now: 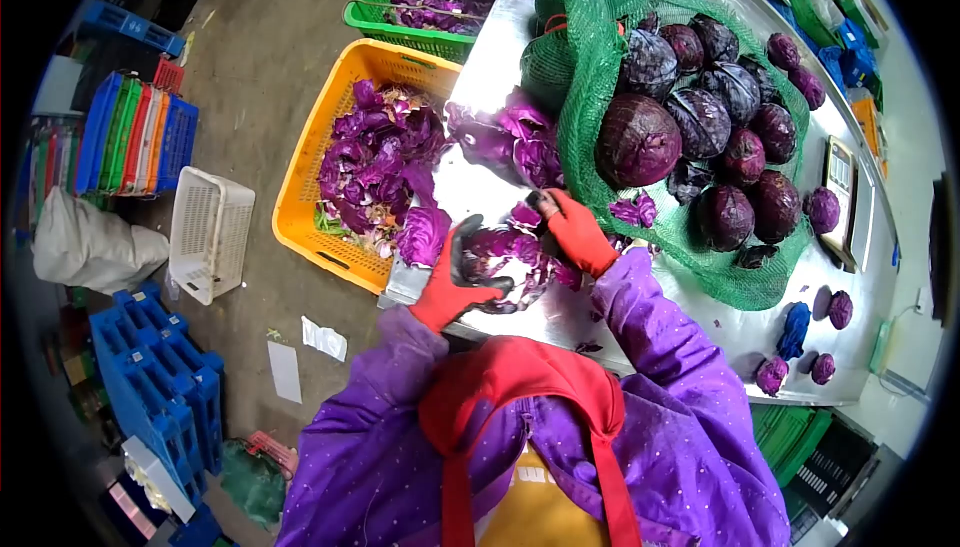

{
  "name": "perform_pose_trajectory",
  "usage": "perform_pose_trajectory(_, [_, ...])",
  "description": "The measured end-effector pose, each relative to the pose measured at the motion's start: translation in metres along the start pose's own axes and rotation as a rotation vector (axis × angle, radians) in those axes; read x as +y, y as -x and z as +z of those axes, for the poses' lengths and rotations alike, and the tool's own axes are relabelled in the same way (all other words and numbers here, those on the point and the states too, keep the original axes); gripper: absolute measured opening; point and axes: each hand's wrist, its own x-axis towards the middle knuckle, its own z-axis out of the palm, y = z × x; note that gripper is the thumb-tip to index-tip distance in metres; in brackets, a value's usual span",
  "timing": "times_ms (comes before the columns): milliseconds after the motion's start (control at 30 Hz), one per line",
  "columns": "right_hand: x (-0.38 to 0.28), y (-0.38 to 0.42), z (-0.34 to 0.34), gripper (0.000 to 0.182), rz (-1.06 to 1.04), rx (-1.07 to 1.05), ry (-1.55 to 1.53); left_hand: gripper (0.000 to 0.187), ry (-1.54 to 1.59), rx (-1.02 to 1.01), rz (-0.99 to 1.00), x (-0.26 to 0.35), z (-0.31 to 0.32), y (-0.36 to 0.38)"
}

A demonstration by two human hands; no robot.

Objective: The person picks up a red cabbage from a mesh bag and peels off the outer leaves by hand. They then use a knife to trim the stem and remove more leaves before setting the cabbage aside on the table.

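Note:
A partly peeled red cabbage (503,265), with white showing on its lower side, rests at the near left edge of the steel table (440,319). My left hand (457,282), in a red and black glove, is wrapped round its left side. At its upper right is my right hand (572,227), gloved alike, with its fingers bent together; what they hold, if anything, is too small to name. Loose purple leaves (535,152) lie just beyond the cabbage. To the right, a green mesh bag (590,97) lies open around several whole cabbages (640,140).
An orange crate (290,187) of leaves stands against the table's left side, with a green crate (365,9) of leaves beyond it. A scale (838,187) and small cabbages (772,375) are at the right. A white basket (210,237) stands on the floor.

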Motion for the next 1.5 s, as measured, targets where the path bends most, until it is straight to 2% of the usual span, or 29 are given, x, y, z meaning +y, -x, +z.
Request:
perform_pose_trajectory(67, [-0.013,0.009,-0.006,0.032,0.088,0.092,-0.165,0.103,-0.128,0.103,0.107,-0.009,-0.019,0.004])
perform_pose_trajectory(100, [-0.015,0.013,-0.007,0.035,0.043,0.096,-0.131,0.103,-0.156,0.188,0.153,-0.005,-0.018,0.009])
perform_pose_trajectory(133, [-0.019,0.021,-0.007,0.037,0.045,0.088,-0.104,0.101,0.095,0.285,0.104,-0.002,-0.012,0.019])
perform_pose_trajectory(167, [-0.034,0.030,-0.008,0.040,0.049,0.077,-0.074,0.100,0.029,0.303,0.185,-0.029,-0.022,0.018])
perform_pose_trajectory(233, [-0.031,0.042,-0.007,0.055,0.041,0.001,-0.021,0.100,-0.006,0.372,0.235,-0.031,0.000,0.022])
perform_pose_trajectory(267, [-0.032,0.040,-0.006,0.058,0.021,0.053,-0.010,0.106,0.033,0.378,0.192,-0.023,0.008,0.021])
perform_pose_trajectory(300, [-0.035,0.038,-0.006,0.061,0.000,0.106,0.002,0.112,-0.137,0.307,0.259,-0.028,-0.006,0.016])
perform_pose_trajectory(333, [-0.039,0.036,-0.011,0.059,0.077,0.124,-0.083,0.114,-0.159,0.245,0.233,-0.026,-0.010,0.016])
perform_pose_trajectory(367, [-0.055,0.034,-0.019,0.054,0.201,0.065,-0.198,0.116,-0.181,0.183,0.205,-0.017,-0.009,0.015])
perform_pose_trajectory(400, [-0.074,0.033,-0.025,0.051,0.287,0.003,-0.153,0.116,-0.259,0.071,0.229,-0.014,-0.018,0.011])
perform_pose_trajectory(433, [-0.086,0.031,-0.027,0.049,0.369,-0.058,-0.109,0.116,-0.196,0.098,0.224,-0.014,-0.017,0.013])
perform_pose_trajectory(500, [-0.058,0.032,-0.017,0.050,0.026,0.011,0.000,0.115,-0.071,0.155,0.223,-0.004,-0.004,0.014])
perform_pose_trajectory(533, [-0.052,0.037,-0.017,0.050,-0.004,0.035,0.094,0.114,-0.020,0.231,0.189,-0.015,-0.004,0.014])
perform_pose_trajectory(567, [-0.051,0.040,-0.016,0.052,-0.052,-0.006,0.125,0.110,0.221,0.267,0.172,-0.008,0.014,0.017])
perform_pose_trajectory(633, [-0.049,0.044,-0.011,0.055,-0.168,-0.090,0.184,0.105,0.062,0.389,0.200,-0.027,0.031,0.012])
perform_pose_trajectory(700, [-0.059,0.048,-0.009,0.052,-0.141,-0.138,0.347,0.097,0.139,0.430,0.173,-0.023,0.040,0.008])
perform_pose_trajectory(800, [-0.058,0.043,-0.017,0.052,-0.169,-0.187,0.343,0.092,0.180,0.414,0.206,-0.033,0.032,0.000])
perform_pose_trajectory(900, [-0.052,0.035,-0.018,0.054,-0.243,-0.219,0.334,0.094,0.039,0.315,0.196,-0.019,0.020,0.002])
perform_pose_trajectory(1000, [-0.050,0.025,-0.014,0.055,-0.265,-0.270,0.331,0.099,0.177,0.344,0.082,0.000,0.028,0.006])
perform_pose_trajectory(1100, [-0.059,0.028,-0.013,0.055,-0.236,-0.311,0.404,0.102,-0.154,0.477,0.213,-0.028,0.034,0.005])
perform_pose_trajectory(1233, [-0.057,0.023,-0.012,0.052,-0.230,-0.277,0.431,0.107,-0.273,0.441,0.215,-0.038,0.022,-0.001])
perform_pose_trajectory(1267, [-0.059,0.020,-0.014,0.048,-0.232,-0.272,0.413,0.107,-0.159,0.420,0.179,-0.029,0.025,-0.003])
perform_pose_trajectory(1300, [-0.054,0.015,-0.012,0.043,-0.301,-0.180,0.355,0.107,-0.215,0.404,0.190,-0.028,0.024,-0.004])
perform_pose_trajectory(1367, [-0.060,0.003,-0.025,0.039,-0.068,-0.234,0.237,0.105,-0.333,0.365,0.218,-0.023,0.018,-0.006])
perform_pose_trajectory(1400, [-0.061,-0.001,-0.024,0.037,-0.045,-0.183,0.164,0.102,-0.501,0.334,0.253,-0.025,0.009,-0.009])
perform_pose_trajectory(1433, [-0.065,-0.002,-0.033,0.037,0.177,-0.217,0.063,0.102,-0.433,0.263,0.229,-0.024,0.001,-0.009])
perform_pose_trajectory(1467, [-0.029,-0.004,-0.027,0.038,0.006,-0.118,0.049,0.101,-0.366,0.191,0.208,-0.018,-0.005,-0.011])
perform_pose_trajectory(1500, [-0.026,-0.005,-0.020,0.038,-0.172,-0.018,0.035,0.101,-0.302,0.120,0.193,-0.007,-0.006,-0.014])
